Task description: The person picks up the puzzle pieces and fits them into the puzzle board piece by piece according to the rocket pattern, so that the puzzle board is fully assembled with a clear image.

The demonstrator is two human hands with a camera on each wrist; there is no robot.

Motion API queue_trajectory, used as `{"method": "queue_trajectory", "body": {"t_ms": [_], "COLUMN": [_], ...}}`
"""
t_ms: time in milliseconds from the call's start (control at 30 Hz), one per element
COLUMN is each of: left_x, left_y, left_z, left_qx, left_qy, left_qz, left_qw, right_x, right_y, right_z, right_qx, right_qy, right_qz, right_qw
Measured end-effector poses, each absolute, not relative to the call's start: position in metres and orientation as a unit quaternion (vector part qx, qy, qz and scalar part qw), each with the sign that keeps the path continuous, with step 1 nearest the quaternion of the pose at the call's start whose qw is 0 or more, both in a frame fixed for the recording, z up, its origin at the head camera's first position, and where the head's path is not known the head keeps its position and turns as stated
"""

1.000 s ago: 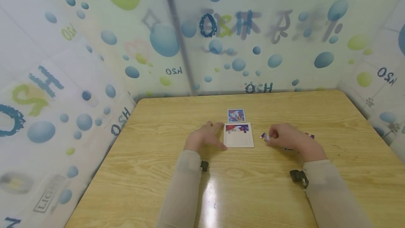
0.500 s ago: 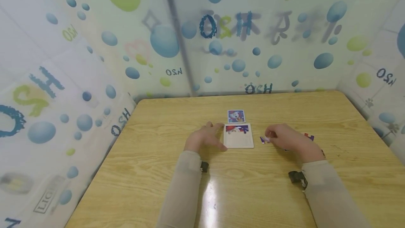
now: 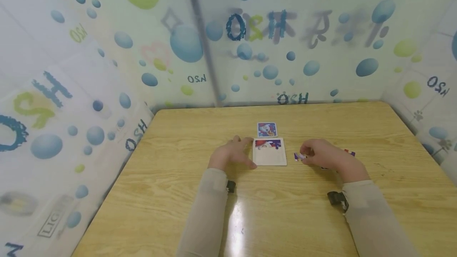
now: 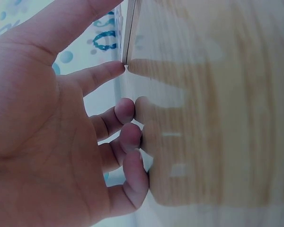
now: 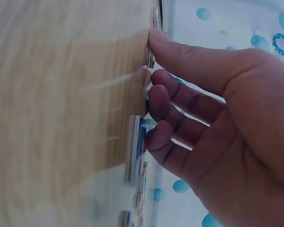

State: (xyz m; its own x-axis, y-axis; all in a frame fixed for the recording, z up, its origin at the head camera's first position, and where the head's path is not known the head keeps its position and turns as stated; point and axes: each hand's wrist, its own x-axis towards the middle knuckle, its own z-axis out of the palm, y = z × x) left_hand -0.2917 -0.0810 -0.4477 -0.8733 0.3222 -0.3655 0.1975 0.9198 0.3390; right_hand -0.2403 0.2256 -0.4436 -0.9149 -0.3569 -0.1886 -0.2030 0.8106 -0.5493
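Note:
A jigsaw puzzle board (image 3: 269,158) lies flat in the middle of the table, with red, white and purple pieces filling its top strip. My left hand (image 3: 232,156) rests at the board's left side, thumb near its lower corner and index finger near its upper one. In the left wrist view, the fingertips (image 4: 131,135) of the other fingers stand on the tabletop. To the right of the board, my right hand (image 3: 323,154) pinches a small purple and white puzzle piece (image 3: 297,157) low over the table. The right wrist view has the thumb (image 5: 162,40) at that piece, its other fingers loosely curled.
A small picture card (image 3: 267,129) with a white cartoon figure lies just behind the board. More loose puzzle pieces (image 3: 352,154) are partly hidden by the right hand. Patterned curtains (image 3: 310,68) close in the wooden table (image 3: 278,213) behind and at the sides.
The purple and white piece has turned in the fingers of my right hand, close over the same spot. My left hand stays beside the board.

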Motion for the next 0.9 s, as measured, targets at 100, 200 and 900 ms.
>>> {"method": "queue_trajectory", "body": {"t_ms": [100, 200, 900], "left_x": [-0.2916, -0.2912, -0.2927], "left_y": [-0.0806, -0.0804, -0.0798], "left_z": [-0.4469, -0.4462, -0.4477], "left_qx": [0.136, 0.134, 0.13], "left_qy": [0.957, 0.957, 0.955], "left_qz": [0.146, 0.145, 0.152], "left_qw": [0.211, 0.213, 0.219], "right_x": [-0.2404, -0.2406, -0.2432], "right_y": [0.2253, 0.2248, 0.2234], "right_z": [-0.4431, -0.4431, -0.45], "right_qx": [-0.149, -0.152, -0.15], "right_qy": [0.942, 0.943, 0.938], "right_qz": [-0.265, -0.262, -0.275], "right_qw": [0.14, 0.134, 0.15]}}
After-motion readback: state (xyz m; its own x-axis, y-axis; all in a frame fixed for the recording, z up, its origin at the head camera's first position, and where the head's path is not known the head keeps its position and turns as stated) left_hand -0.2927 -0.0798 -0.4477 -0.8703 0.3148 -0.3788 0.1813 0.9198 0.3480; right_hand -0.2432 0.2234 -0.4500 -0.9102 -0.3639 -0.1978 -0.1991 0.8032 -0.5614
